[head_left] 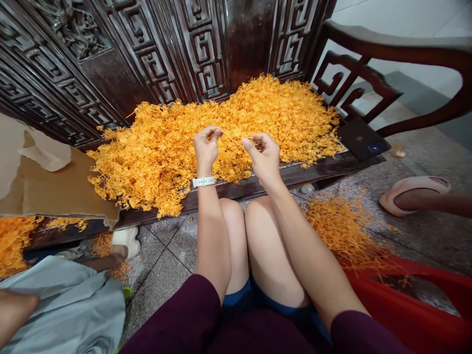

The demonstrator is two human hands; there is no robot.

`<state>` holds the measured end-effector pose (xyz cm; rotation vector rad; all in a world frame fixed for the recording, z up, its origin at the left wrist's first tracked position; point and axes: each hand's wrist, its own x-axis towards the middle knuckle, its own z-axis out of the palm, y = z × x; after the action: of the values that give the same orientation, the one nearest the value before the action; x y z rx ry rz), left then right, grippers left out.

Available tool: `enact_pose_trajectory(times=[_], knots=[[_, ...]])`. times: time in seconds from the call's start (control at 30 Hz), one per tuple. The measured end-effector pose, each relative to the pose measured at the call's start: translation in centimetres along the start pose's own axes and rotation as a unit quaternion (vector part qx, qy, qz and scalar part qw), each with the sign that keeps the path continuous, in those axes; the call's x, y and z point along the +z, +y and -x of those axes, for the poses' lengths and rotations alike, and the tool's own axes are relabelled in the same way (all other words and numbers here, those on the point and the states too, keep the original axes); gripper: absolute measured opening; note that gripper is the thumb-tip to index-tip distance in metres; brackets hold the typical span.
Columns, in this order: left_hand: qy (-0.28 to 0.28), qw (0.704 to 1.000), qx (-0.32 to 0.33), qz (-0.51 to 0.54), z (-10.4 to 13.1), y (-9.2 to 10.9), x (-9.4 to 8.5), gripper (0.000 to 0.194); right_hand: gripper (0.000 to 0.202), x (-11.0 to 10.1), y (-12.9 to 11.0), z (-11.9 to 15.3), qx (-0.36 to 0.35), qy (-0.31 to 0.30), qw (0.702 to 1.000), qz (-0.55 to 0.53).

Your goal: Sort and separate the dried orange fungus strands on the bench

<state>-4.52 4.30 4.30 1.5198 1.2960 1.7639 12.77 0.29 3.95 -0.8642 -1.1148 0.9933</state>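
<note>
In the head view, a big heap of frilly orange sprigs [283, 108], which look like plastic flower pieces, covers the seat of a dark wooden bench. My left hand [207, 146], with a white watch band [203, 182] at the wrist, is raised in front of the heap, thumb and forefinger pinched together. Facing it, my right hand [263, 152] is also in a pinch, its other fingers curled. A thin orange strand [233, 133] seems to run between the two sets of fingertips, though it blends into the heap behind.
The bench's carved back [206, 49] rises behind the heap; a dark phone or tablet [363, 139] lies at its right end. Cardboard [62, 182] stands at left beside a person in grey cloth [73, 295]. Loose orange strands [339, 221] lie near a red plastic stool [435, 290] and another person's foot [409, 196].
</note>
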Motion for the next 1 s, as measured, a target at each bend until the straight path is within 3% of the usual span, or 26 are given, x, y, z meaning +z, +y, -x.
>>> enact_pose_trajectory(times=[0.2,0.5,0.67,0.8,0.9,1.0], knots=[[0.042,0.999,-0.012,-0.005,-0.1,-0.5,0.0,0.022,0.036,0.0,-0.3,0.1,-0.002,0.003,1.0,-0.03],[0.073,0.997,-0.004,-0.01,-0.1,0.0,0.6,0.028,0.03,1.0,-3.7,2.4,-0.092,-0.076,0.992,0.045],[0.057,0.998,-0.009,-0.017,-0.1,0.4,1.0,0.029,0.036,0.9,-3.4,2.1,-0.063,-0.046,0.997,-0.007],[0.081,0.996,-0.037,-0.021,-0.4,-0.2,1.5,0.025,0.034,0.7,-4.2,2.3,-0.06,-0.049,0.997,-0.005],[0.132,0.988,-0.065,-0.037,-0.8,-1.9,0.2,0.026,0.031,0.6,-6.7,4.1,-0.084,-0.096,0.992,-0.007],[0.199,0.973,-0.093,-0.067,-1.0,-4.2,-2.4,0.027,0.025,0.8,-9.1,6.2,-0.093,-0.18,0.978,-0.052]])
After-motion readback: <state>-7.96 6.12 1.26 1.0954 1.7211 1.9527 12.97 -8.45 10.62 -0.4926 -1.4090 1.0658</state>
